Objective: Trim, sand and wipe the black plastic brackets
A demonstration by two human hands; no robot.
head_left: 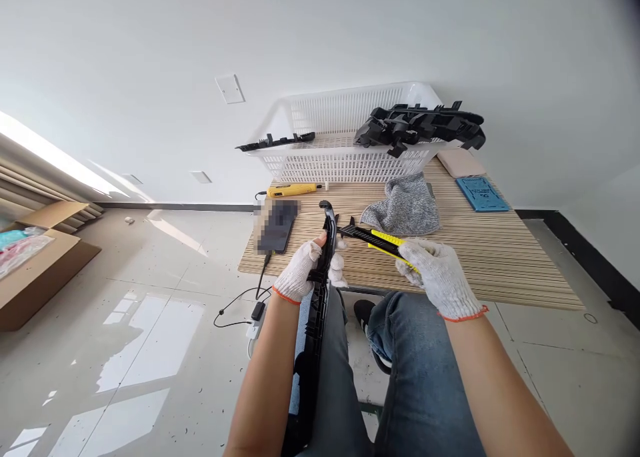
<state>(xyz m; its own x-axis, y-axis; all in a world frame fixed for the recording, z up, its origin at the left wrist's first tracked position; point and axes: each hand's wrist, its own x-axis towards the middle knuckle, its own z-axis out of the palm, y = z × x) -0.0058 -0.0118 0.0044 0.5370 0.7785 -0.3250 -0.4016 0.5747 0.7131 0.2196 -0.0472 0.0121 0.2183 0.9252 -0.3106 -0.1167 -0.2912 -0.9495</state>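
Observation:
My left hand, in a white knit glove with the thumb tip bare, is wrapped round a long black plastic trim piece. The piece stands steeply, its curved top above my hand and its lower end down by my left thigh. In my right hand, also gloved, is a yellow and black utility knife. It points left, its tip close to the upper part of the trim piece; whether the blade touches it I cannot tell. A small black bit shows just behind the knife's front end.
On the wooden table stand a white plastic basket with black plastic parts over its rim, a grey cloth, a yellow corded tool, a phone and a blue packet. A cardboard box sits left.

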